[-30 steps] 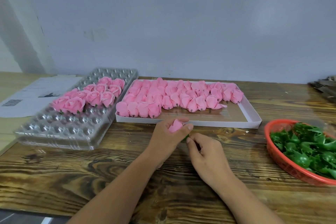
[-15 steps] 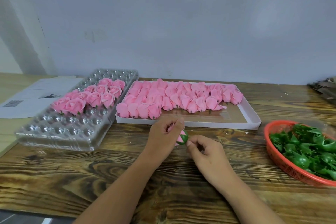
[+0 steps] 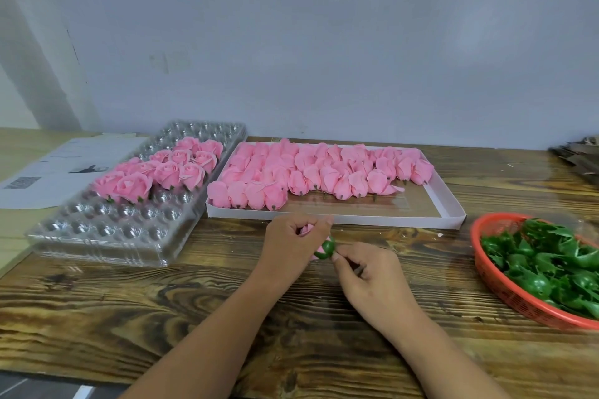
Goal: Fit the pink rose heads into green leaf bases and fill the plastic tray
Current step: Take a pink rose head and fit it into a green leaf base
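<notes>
My left hand (image 3: pixel 291 246) grips a pink rose head (image 3: pixel 306 230), mostly hidden inside its fingers. A green leaf base (image 3: pixel 327 249) sits on the rose's lower end, between both hands. My right hand (image 3: pixel 369 272) pinches that base with thumb and fingertips. Both hands hover just above the wooden table, in front of the white box (image 3: pixel 453 214) of loose rose heads (image 3: pixel 324 168). The clear plastic tray (image 3: pixel 107 230) at the left holds several finished roses (image 3: pixel 162 168) in its far half.
A red basket (image 3: pixel 486 269) full of green leaf bases (image 3: pixel 551 262) stands at the right edge. Printed paper (image 3: pixel 48 172) lies left of the tray. Dark scraps (image 3: pixel 580 155) lie at the far right. A grey wall runs behind the table.
The rose head has turned in my left hand, and the green base now shows on its end. My right hand has stayed at the base.
</notes>
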The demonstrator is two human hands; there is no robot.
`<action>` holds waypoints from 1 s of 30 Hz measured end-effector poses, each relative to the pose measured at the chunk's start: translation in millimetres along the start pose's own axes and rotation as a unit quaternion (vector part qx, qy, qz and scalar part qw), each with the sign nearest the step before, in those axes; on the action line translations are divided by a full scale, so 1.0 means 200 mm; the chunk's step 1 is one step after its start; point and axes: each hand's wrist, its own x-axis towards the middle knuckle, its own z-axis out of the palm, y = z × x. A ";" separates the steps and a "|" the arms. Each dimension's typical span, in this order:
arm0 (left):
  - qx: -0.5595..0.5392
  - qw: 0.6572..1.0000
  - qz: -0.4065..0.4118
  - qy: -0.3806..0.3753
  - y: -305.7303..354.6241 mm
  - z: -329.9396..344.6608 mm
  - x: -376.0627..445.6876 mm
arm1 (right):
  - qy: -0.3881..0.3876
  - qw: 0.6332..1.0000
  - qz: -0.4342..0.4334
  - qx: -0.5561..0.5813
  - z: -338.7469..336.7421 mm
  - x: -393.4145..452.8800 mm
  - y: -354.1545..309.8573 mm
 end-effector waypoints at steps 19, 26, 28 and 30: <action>0.047 0.995 0.056 -0.070 0.04 -0.01 -0.01 | 0.005 0.964 0.130 0.230 0.00 0.05 0.00; -0.048 0.995 0.021 -0.081 0.04 -0.02 0.00 | 0.028 0.888 0.174 0.425 -0.02 0.06 -0.01; -0.096 0.993 0.007 -0.070 0.04 -0.03 0.01 | 0.033 0.874 0.189 0.446 -0.03 0.06 0.01; -0.118 0.991 0.001 -0.070 0.06 -0.04 0.01 | 0.031 0.874 0.187 0.447 -0.03 0.06 0.01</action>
